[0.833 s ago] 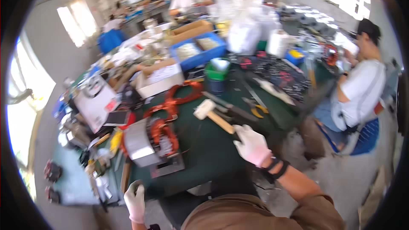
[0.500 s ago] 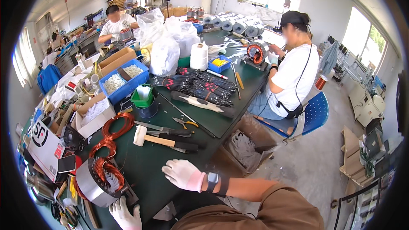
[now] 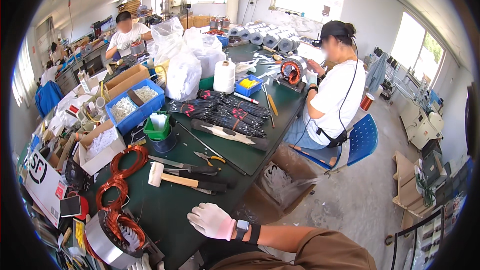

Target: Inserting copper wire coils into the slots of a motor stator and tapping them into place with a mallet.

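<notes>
My right hand (image 3: 211, 221), in a white glove, lies at the near table edge with its fingers stretched out, holding nothing. At the lower edge, my left hand (image 3: 142, 263) is partly cut off, beside the base of a metal motor stator (image 3: 102, 242). Its visible gloved fingers look spread apart; whether they touch the stator I cannot tell. Copper winding wire (image 3: 120, 221) sits in the stator's bore, and loose copper coils (image 3: 128, 161) trail up the table from it. A white-headed mallet (image 3: 180, 180) rests beyond my right hand, near long-bladed tools (image 3: 192, 174) and yellow-handled pliers (image 3: 210, 159).
Bundles of black sleeved wires (image 3: 227, 111) cover the mid-table. Left stand a blue bin (image 3: 156, 101), a green cup (image 3: 157, 129) and a white carton (image 3: 45, 180). A cardboard box (image 3: 272, 197) stands by the table. A co-worker (image 3: 332, 90) handles another stator (image 3: 291, 69).
The view has shifted slightly, and table things sit a little further left. My left hand has dropped mostly out of the lower edge. My right hand stays at the table edge, fingers still extended.
</notes>
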